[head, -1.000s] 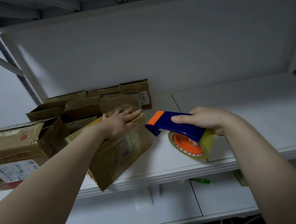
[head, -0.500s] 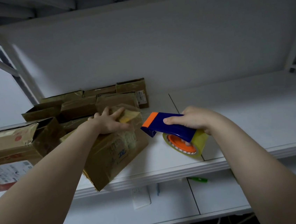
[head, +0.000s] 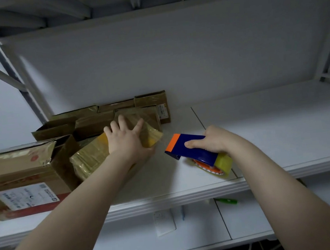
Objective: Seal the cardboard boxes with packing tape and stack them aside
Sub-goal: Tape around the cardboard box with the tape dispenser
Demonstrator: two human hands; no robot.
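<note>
**Box** [head: 90, 159]: brown cardboard, glossy with tape. It lies directly under the left hand [head: 128, 143], whose fingers [head: 121, 121] are spread and press flat on the top. A second ago the box was tilted, with a corner hanging over the front edge of the shelf [head: 282, 128]. It now sits further back, fully on the board.

**Large box** [head: 22, 168]: labelled, just left of that hand and touching the first box.

**Row of boxes** [head: 102, 119]: beyond the fingertips, unmoved.

**Tape dispenser** [head: 191, 149]: blue and orange, with a yellowish tape roll [head: 223, 162]. The right hand [head: 215, 141] grips it with curled fingers. It is held to the right of the left hand, apart from the box, and has dropped slightly towards the shelf.

**Status:** this box looks sealed and is being pushed in among the others. The next step is probably to pick another box to tape.
</note>
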